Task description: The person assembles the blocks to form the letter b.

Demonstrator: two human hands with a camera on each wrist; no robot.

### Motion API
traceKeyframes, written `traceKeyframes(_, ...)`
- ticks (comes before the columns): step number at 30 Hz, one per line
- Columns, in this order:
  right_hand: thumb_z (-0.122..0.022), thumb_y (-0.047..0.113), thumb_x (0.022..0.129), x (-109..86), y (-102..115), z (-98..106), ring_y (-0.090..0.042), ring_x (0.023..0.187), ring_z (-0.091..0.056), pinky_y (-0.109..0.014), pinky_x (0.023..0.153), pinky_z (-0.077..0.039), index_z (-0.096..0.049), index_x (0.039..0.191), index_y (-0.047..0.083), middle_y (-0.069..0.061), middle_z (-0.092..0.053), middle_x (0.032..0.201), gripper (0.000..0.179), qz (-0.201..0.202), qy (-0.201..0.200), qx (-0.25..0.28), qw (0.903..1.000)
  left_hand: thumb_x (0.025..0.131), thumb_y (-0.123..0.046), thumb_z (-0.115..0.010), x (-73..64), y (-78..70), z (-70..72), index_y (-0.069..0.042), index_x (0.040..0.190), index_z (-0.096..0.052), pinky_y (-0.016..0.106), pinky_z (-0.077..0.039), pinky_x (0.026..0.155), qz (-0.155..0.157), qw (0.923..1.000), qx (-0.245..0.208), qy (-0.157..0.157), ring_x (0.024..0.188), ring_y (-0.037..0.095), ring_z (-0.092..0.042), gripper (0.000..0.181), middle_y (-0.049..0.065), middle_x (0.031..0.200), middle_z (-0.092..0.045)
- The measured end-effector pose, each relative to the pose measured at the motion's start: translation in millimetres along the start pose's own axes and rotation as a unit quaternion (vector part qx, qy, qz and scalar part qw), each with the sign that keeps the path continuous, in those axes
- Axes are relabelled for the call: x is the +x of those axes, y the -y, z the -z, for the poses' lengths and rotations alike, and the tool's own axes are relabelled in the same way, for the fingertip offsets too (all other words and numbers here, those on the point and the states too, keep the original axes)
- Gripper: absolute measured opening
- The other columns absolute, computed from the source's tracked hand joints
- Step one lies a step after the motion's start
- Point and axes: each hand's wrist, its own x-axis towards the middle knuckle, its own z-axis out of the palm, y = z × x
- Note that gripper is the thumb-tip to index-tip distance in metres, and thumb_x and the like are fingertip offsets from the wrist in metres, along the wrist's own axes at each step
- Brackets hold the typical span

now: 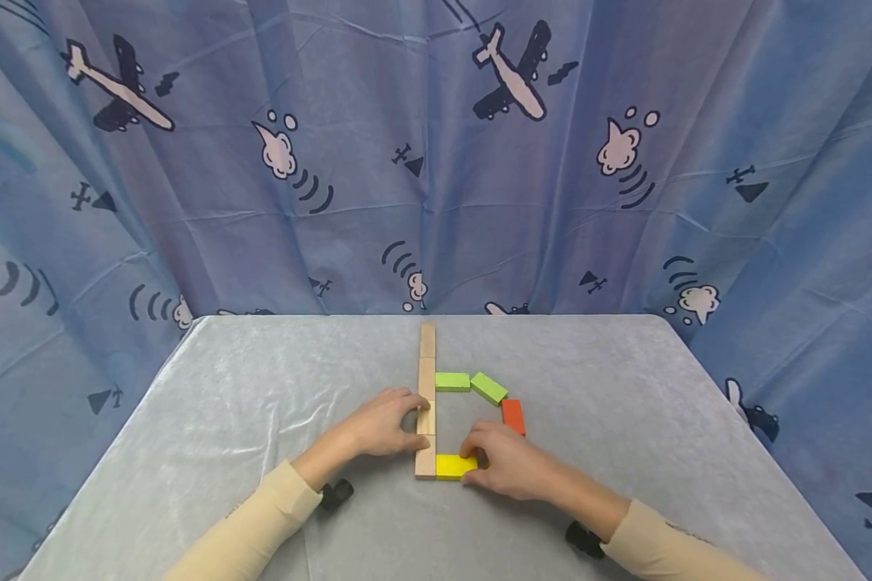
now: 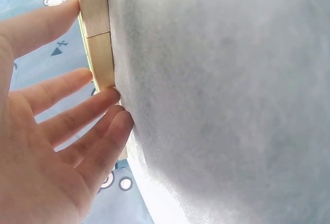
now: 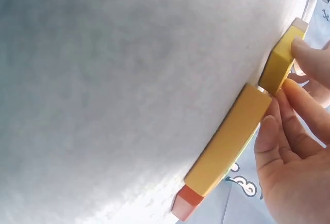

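Note:
A straight column of several plain wooden blocks point(image 1: 426, 379) runs away from me on the cloth-covered table. My left hand point(image 1: 385, 421) lies at its left side, thumb and index fingertips touching the lower blocks; in the left wrist view its other fingers point(image 2: 87, 121) are spread. A yellow block point(image 1: 454, 466) lies against the column's near end. My right hand point(image 1: 512, 461) pinches its right end between thumb and index finger. In the right wrist view, an orange-yellow block point(image 3: 227, 141) lies beside that hand; the hand hides it from the head view.
Two green blocks point(image 1: 452, 382) and a red block point(image 1: 513, 417) curve from the column toward my right hand. Grey-white cloth covers the table point(image 1: 625, 379). Behind it hangs a blue curtain point(image 1: 363, 161) printed with airplanes. A dark device point(image 1: 337, 494) sits at each wrist.

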Motion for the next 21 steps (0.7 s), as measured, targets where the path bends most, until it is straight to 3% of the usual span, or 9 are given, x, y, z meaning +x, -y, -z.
traceKeyframes(9,-0.085,0.022,0.084,-1.2,0.7,3.0,-0.009,0.085,-0.057,-0.027,0.076,-0.051,-0.074,0.101,0.011,0.008,-0.062,0.094,0.023,0.000,-0.004,0.001,1.0000,0.084,-0.034,-0.081,-0.2,-1.0,-0.2,-0.009,0.127,-0.065,0.044,-0.048,0.096,-0.005,1.0000,0.004,-0.004,0.112,0.026,-0.057,0.053,0.005,0.118,-0.064)
traceKeyframes(21,-0.077,0.017,0.090,-19.5,-6.1,25.6,-0.021,0.095,-0.063,-0.039,0.084,-0.054,-0.073,0.107,0.008,-0.002,-0.068,0.104,0.020,-0.030,-0.058,-0.003,0.9979,0.085,-0.034,-0.081,-0.7,-0.6,-0.1,-0.008,0.128,-0.064,0.045,-0.047,0.099,-0.003,1.0000,-0.002,0.000,0.116,0.027,-0.057,0.053,0.007,0.123,-0.064)
